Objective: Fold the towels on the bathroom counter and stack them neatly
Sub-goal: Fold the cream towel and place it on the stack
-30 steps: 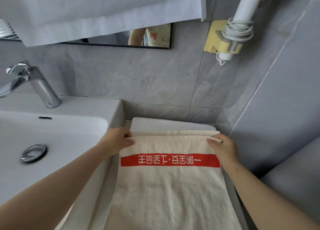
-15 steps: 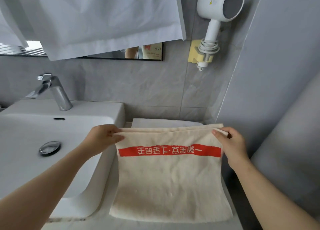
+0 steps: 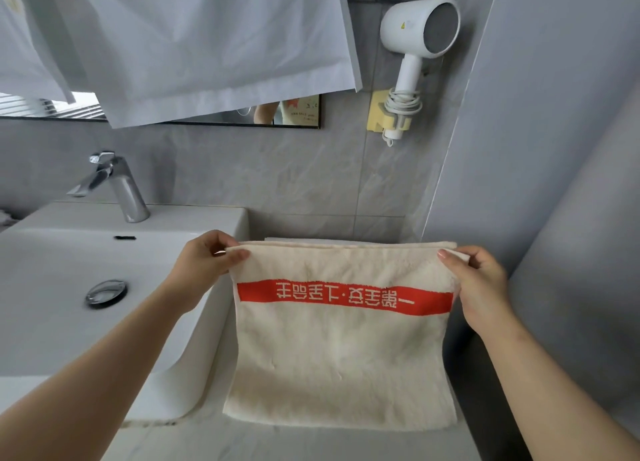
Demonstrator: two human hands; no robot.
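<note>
Cream towel (image 3: 341, 349) hangs doubled above the counter (image 3: 242, 440); left hand (image 3: 204, 263) and right hand (image 3: 481, 287) each pinch a top corner; its top edge runs left-right between them.

My left hand (image 3: 201, 266) pinches the towel's (image 3: 339, 349) upper left corner and my right hand (image 3: 485, 287) the upper right. The towel hangs between them, its lower edge down at the counter (image 3: 277, 443). The sink (image 3: 194, 214) sits left of the towel, with the faucet (image 3: 119, 190) on its back rim and the drain (image 3: 105, 292) in its basin. Behind the towel's top edge a second towel (image 3: 294, 239) lies against the wall. Higher up, the dryer (image 3: 415, 27) stands in its holder (image 3: 375, 112), right of the mirror (image 3: 298, 112). A cloth (image 3: 207, 44) hangs before the mirror.
</note>
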